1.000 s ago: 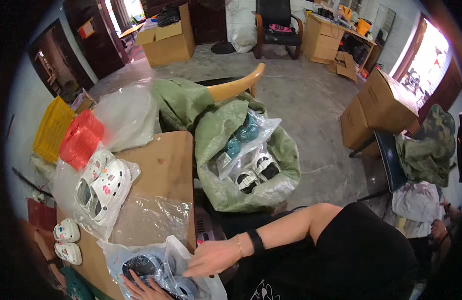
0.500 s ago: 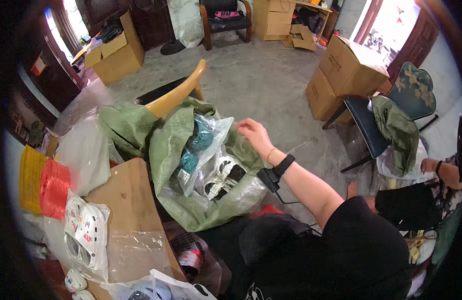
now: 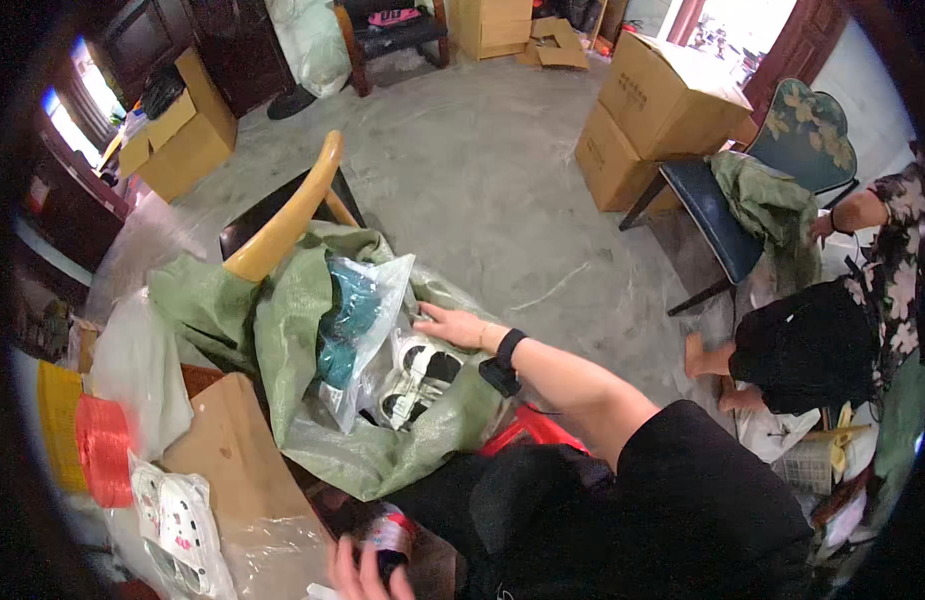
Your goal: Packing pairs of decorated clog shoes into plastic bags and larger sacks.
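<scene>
A green woven sack (image 3: 423, 455) lies with its mouth wide. In it are clear bags, one with teal shoes (image 3: 345, 350), another with white and black shoes (image 3: 419, 382). My right hand (image 3: 455, 326) reaches to the sack's far right rim, its fingers stretched out beside the white and black shoes; nothing shows in them. At the lower edge my left hand (image 3: 368, 572) has its fingers apart, in front of a jar-like container with a red label (image 3: 391, 532). White clogs (image 3: 178, 525) in a clear bag lie on the left beside brown cardboard (image 3: 228, 430).
A wooden chair arm (image 3: 293, 210) rises behind the sack. A red twine roll (image 3: 105, 450) and yellow basket (image 3: 58, 420) stand left. Stacked cartons (image 3: 663, 110) and a blue chair (image 3: 718, 220) are at right, where another person's hand (image 3: 828, 225) touches a green sack (image 3: 763, 205).
My right hand has lowered to the sack's rim and shoes. My left hand has come into view at the bottom. The view has shifted, showing more of the other person.
</scene>
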A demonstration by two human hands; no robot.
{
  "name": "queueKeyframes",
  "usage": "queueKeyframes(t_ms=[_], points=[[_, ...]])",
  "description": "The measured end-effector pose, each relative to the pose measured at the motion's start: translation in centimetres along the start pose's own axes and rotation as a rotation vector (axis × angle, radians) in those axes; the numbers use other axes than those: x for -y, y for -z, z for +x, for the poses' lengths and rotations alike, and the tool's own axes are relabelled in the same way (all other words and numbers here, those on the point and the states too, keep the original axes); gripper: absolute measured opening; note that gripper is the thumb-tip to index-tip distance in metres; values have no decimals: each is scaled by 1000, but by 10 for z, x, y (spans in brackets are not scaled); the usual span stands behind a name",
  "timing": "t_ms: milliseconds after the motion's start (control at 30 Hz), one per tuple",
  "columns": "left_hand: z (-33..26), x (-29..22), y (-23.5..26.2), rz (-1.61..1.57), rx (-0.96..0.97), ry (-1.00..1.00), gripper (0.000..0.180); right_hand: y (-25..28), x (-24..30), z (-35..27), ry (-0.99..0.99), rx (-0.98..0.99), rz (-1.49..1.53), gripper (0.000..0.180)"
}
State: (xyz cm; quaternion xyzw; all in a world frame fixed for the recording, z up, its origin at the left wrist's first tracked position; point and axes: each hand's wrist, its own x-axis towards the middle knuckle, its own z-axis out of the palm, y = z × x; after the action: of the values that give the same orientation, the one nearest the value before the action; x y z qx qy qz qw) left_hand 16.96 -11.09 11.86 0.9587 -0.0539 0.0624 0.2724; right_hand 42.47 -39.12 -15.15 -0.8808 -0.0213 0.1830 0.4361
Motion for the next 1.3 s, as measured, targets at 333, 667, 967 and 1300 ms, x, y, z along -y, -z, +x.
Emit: queueKeyframes(t_ms=[333,667,967,1300], points=[[92,39,-185,88,413,-157,61,21,-28,-33,-176,-145,-528,62],[37,28,-121,-240,475,-284,44,139,49,-101,-83,-601,424,27],[47,-3,-44,-461,401,-23,17,139,91,-121,59,-713,600,21],[110,37,-70,295,84,109,65,166,124,-108,86,-464,-191,25]])
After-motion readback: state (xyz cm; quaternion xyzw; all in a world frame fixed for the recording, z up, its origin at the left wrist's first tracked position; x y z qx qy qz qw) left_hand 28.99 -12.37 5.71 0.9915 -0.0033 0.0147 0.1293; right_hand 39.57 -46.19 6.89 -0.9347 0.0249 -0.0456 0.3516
